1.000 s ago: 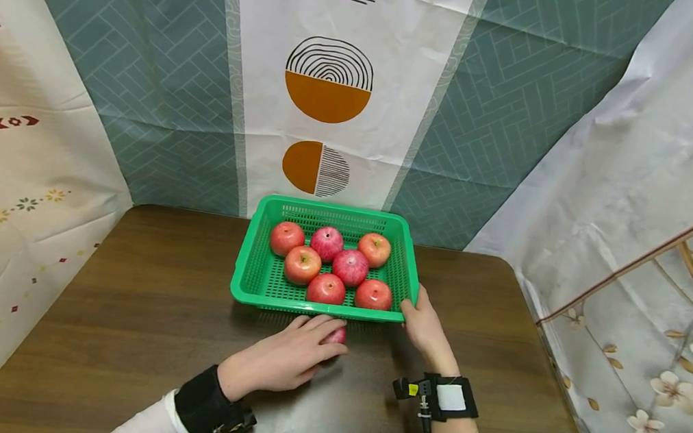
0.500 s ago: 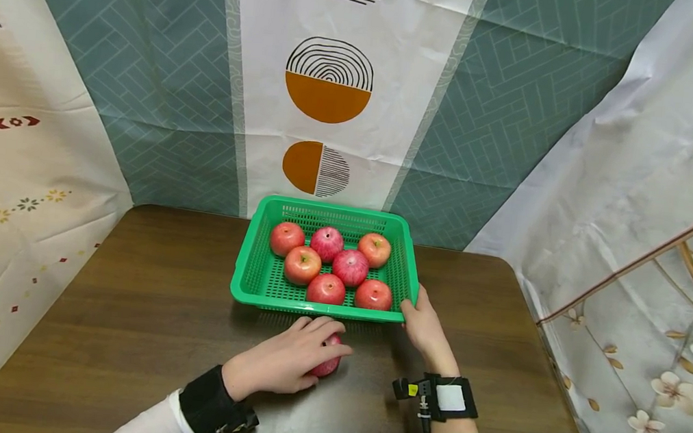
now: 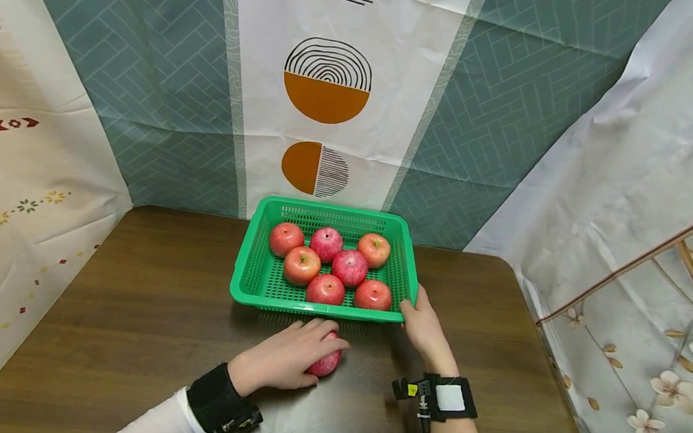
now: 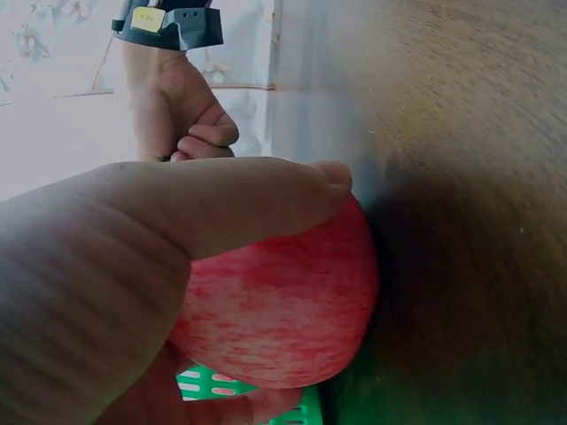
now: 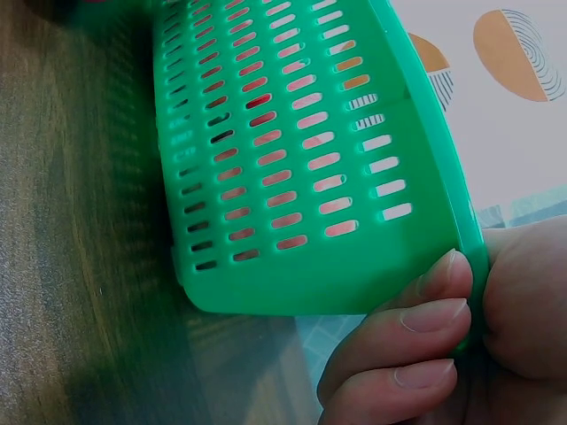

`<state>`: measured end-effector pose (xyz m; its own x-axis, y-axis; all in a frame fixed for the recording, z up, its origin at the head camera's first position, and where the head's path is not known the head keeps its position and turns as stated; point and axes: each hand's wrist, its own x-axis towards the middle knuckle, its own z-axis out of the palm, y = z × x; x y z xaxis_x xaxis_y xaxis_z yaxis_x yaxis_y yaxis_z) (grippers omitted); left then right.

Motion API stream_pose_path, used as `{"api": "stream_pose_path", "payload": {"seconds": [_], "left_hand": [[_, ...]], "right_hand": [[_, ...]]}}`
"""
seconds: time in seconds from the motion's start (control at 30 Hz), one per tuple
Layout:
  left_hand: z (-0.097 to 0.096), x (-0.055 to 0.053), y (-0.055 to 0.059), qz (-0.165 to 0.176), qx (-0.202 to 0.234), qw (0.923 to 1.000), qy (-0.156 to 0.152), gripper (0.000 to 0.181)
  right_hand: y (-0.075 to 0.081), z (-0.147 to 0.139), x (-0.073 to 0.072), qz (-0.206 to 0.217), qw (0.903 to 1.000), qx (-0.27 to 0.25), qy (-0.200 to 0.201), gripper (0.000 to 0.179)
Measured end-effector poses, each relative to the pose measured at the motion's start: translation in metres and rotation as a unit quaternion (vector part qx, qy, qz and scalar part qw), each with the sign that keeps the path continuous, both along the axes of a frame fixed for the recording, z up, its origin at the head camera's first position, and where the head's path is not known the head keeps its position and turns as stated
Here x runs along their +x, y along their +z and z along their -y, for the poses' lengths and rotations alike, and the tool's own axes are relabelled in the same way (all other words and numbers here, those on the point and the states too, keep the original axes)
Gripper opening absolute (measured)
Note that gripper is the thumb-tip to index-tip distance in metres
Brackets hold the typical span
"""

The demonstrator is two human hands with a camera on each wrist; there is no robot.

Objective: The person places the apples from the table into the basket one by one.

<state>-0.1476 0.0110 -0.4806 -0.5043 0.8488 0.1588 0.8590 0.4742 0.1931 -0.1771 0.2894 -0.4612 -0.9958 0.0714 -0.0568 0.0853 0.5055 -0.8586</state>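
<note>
My left hand (image 3: 284, 359) grips a red apple (image 3: 326, 362) on the table, just in front of the basket. In the left wrist view the thumb lies along one side of this apple (image 4: 283, 301), and fingers show on its opposite side. At the front right corner of the green plastic basket (image 3: 239, 272), my right hand (image 3: 426, 327) holds the rim. Seen from the right wrist, curled fingers (image 5: 425, 319) press the slotted wall (image 5: 266, 283) from outside, with the rim between them and the thumb's base. Several red apples (image 3: 325, 289) sit inside the basket.
The brown wooden table (image 3: 146, 309) stretches to both sides of the basket. Right behind the basket hangs a patterned cloth (image 3: 325, 104). A floral cloth (image 3: 639, 269) borders the right side, and a cream one (image 3: 23, 229) the left.
My left hand has shifted slightly, and more of the apple shows between thumb and fingers than one second ago. The right hand and basket have stayed in place.
</note>
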Motion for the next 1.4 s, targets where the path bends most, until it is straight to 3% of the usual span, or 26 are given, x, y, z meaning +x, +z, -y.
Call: {"api": "stream_pose_path", "payload": {"seconds": [0.3,0.7,1.03,1.4], "left_hand": [[0.0,-0.001,0.002,0.02,-0.004,0.9997,0.01,0.065],[-0.002,-0.004,-0.002,0.015,-0.007,0.9996,0.023,0.072],[0.001,-0.002,-0.003,-0.009,-0.002,0.9999,0.007,0.065],[0.009,-0.002,0.005,0.013,0.019,0.9997,-0.009,0.062]], "right_hand": [[0.002,0.0,0.001,0.012,0.9999,-0.001,0.002,0.054],[0.004,0.0,0.001,0.009,0.9999,-0.005,0.007,0.055],[0.004,0.0,0.0,0.014,0.9998,-0.007,0.007,0.056],[0.003,-0.001,0.001,0.019,0.9997,-0.011,0.005,0.055]]}}
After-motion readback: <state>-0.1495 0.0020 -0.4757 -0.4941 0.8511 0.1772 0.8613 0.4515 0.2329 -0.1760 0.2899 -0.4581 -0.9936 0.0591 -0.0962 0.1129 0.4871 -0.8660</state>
